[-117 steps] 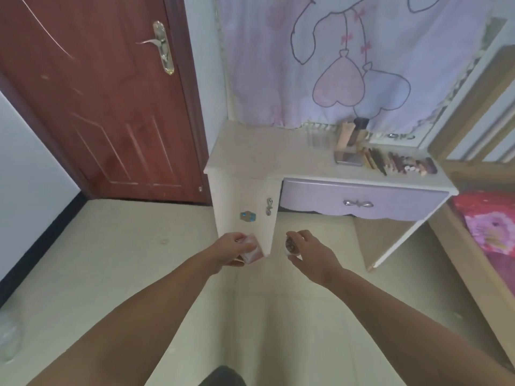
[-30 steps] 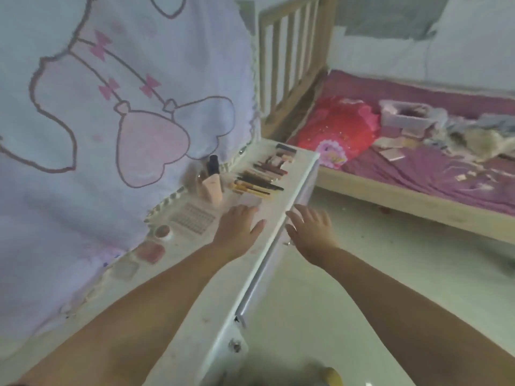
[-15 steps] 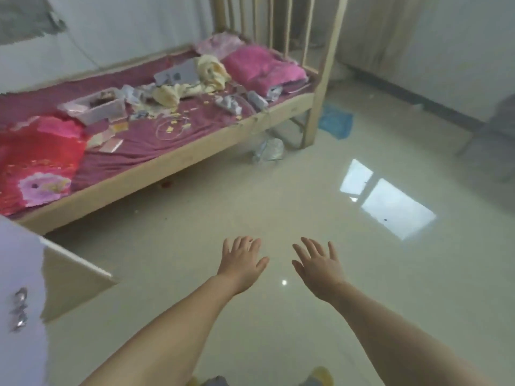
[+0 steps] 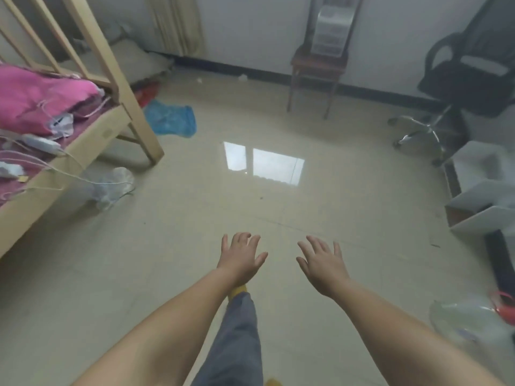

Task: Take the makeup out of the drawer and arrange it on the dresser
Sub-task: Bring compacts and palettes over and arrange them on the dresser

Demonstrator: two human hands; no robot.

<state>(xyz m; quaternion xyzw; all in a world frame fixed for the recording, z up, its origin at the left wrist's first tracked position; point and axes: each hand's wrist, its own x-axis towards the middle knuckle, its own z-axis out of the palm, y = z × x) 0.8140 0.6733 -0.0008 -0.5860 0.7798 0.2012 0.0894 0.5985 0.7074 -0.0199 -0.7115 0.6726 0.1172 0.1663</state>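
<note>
Soft, even daylight, fairly dim w/ a hazy grey cast. One bright window glare patch (image 4: 263, 165) on the glossy floor (image 4: 195, 218); everything else reads relative to it. Beyond it the wooden chair (image 4: 316, 68) and wall look washed out. Left of it the bed frame (image 4: 111, 79) bows (wide-angle bend). Below it shadows are faint. Right-hand edge smeared, low detail.

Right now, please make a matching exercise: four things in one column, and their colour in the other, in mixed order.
Things:
1. cloth on the floor
2. bedding
3. office chair
4. trouser leg

Colours:
A. black
B. grey
C. blue
D. pink

Pairs: 1-C, 2-D, 3-A, 4-B
</note>
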